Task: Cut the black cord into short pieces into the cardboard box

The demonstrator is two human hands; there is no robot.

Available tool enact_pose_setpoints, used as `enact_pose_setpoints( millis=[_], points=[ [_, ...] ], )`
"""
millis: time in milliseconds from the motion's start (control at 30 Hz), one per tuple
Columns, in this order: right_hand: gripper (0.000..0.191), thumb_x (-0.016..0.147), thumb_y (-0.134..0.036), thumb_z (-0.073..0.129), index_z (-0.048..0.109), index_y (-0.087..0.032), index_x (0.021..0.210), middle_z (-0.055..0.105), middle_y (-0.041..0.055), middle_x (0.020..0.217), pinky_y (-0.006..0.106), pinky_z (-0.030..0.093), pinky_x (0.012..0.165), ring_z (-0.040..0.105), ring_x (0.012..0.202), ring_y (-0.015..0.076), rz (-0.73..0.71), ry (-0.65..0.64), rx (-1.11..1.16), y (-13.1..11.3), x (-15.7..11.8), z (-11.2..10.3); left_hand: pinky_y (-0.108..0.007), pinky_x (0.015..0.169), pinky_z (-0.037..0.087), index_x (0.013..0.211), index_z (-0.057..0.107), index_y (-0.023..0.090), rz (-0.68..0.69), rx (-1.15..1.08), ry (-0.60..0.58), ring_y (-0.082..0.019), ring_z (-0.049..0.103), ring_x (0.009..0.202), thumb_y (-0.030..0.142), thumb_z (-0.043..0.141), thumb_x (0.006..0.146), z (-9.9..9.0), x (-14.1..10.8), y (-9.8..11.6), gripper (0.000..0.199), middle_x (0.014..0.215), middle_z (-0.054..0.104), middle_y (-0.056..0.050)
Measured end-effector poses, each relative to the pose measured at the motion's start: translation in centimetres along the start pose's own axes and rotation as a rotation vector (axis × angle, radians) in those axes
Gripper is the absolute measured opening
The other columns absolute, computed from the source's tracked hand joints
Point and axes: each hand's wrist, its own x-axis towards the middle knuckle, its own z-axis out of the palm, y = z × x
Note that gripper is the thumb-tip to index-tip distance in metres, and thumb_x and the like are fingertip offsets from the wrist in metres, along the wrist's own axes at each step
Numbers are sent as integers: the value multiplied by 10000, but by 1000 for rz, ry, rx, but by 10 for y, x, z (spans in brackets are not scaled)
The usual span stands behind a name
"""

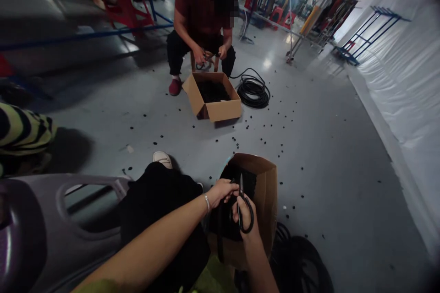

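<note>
Over an open cardboard box in front of me, my right hand is closed round black-handled scissors, whose blades point up and away. Just left of the blades is my left hand, its fingers pinched together. Something small and dark shows at its fingertips, too small to name. The box holds dark material whose separate pieces I cannot make out. A bracelet circles my left wrist.
Across from me a seated person holds scissors over another box. Coiled black hose lies beside it, and more black coils lie at lower right. Small black pieces dot the floor. A grey chair stands left.
</note>
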Motion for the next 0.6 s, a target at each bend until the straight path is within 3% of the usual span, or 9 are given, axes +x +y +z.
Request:
enact_pose_setpoints(
  millis=[167,300,433,600],
  points=[
    [463,803,-631,660,591,-174,774,457,-66,537,177,272,387,343,413,56,145,56,118,1,3,5,-216,387,225,614,515,155,-32,29,62,-50,332,379,226,623,785,1,-3,3,215,492,476,56],
    [458,798,-610,686,585,-167,738,506,-41,561,171,293,398,400,444,63,128,66,7,8,1,9,-220,389,223,604,498,166,-79,128,28,-58,328,360,236,641,805,4,-1,-2,257,446,441,64],
    [469,836,-635,609,619,-170,776,539,-27,556,189,314,385,418,420,81,77,62,-201,10,5,8,-210,397,230,640,500,170,-91,111,41,-58,344,360,290,698,800,5,3,-5,282,451,464,67],
    [354,846,-558,615,678,-212,874,646,-1,631,215,383,483,566,528,144,-54,99,-697,4,10,-3,-213,399,224,639,504,171,-43,127,54,-59,338,365,334,703,811,4,1,-3,309,437,437,74]
  ],
)
